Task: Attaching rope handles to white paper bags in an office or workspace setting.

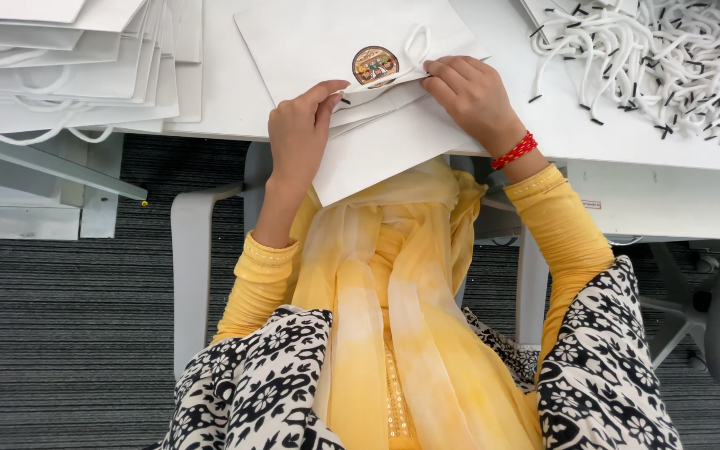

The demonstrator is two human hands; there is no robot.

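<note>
White paper bag (377, 146) lies flat at the near edge of a white desk (593, 133), its lower part overhanging toward the person's lap, likely so both hands can work its top edge. The left hand (300, 133) pinches that edge, fingers (327, 90) closed narrowly on the paper. The right hand (472, 96) presses down just across from it, fingers (439, 71) curled on the bag beside a white rope handle (414, 42). Between the two sets of fingertips sits a round brown sticker (375, 66). Beyond the right fingers lies a heap of white cords (668, 58) with black tips; beyond the left, stacked finished bags (68, 67).
</note>
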